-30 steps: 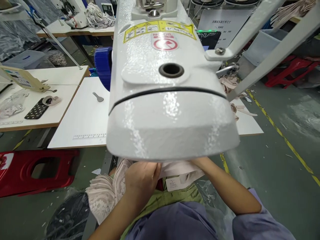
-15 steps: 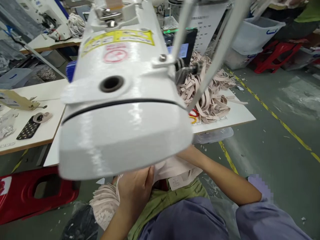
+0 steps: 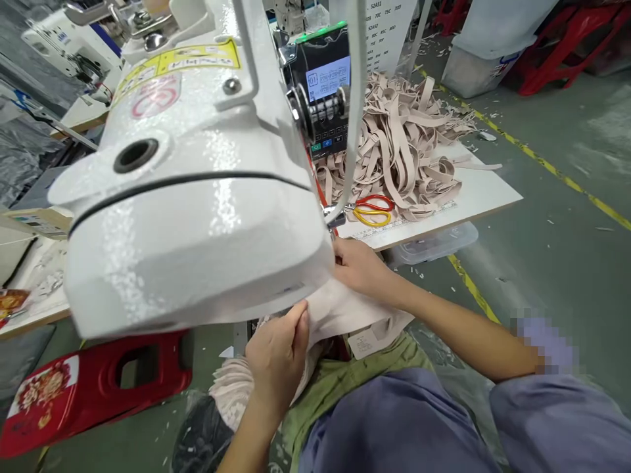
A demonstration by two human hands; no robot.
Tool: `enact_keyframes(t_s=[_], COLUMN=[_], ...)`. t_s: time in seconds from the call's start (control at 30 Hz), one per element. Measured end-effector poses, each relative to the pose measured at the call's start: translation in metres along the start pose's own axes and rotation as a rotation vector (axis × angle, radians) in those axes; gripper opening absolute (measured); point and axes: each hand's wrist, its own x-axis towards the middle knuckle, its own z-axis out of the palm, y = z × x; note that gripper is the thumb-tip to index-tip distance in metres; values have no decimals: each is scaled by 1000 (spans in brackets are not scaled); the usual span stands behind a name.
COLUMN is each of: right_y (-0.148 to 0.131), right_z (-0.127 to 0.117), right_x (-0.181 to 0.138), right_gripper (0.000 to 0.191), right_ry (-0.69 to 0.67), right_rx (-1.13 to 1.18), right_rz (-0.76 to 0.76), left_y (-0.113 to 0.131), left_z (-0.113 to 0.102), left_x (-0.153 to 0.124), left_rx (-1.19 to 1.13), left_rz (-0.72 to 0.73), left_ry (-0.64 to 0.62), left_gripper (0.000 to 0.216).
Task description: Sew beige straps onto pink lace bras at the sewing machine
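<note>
A white sewing machine head (image 3: 197,197) fills the left and middle of the view and hides the needle area. Below its front edge my left hand (image 3: 277,355) pinches the near edge of a pale pink fabric piece (image 3: 340,312), fingers closed on it. My right hand (image 3: 359,266) rests on the same fabric at the machine's right side, its fingertips tucked under the machine and partly hidden. A white label (image 3: 362,341) hangs from the fabric. More pink lace fabric (image 3: 231,387) lies bunched in my lap.
A heap of beige elastic straps (image 3: 404,151) lies on the white table (image 3: 493,190), with red and yellow scissors (image 3: 372,209) beside it. A control panel with a lit screen (image 3: 325,82) sits behind. A red plastic stool (image 3: 93,387) stands at the lower left on the floor.
The view has swung right and nearer, bringing the strap heap, scissors and screen into sight. My right hand has come out from under the machine; my left hand has shifted slightly up on the fabric.
</note>
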Motion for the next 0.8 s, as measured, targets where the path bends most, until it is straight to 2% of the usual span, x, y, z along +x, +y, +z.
enact_keyframes(t_s=[0.3, 0.53, 0.8], right_y=[0, 8, 2], right_z=[-5, -7, -11], right_x=[-2, -3, -6], right_gripper=[9, 11, 7], right_ry=[31, 32, 18], right_rx=[-6, -23, 6], right_rz=[-15, 19, 59], left_y=[7, 6, 1], left_z=[0, 0, -1], left_x=[8, 10, 5], left_rx=[-24, -19, -78], left_rz=[2, 10, -23], left_ry=[-43, -70, -93], left_gripper=[31, 32, 30])
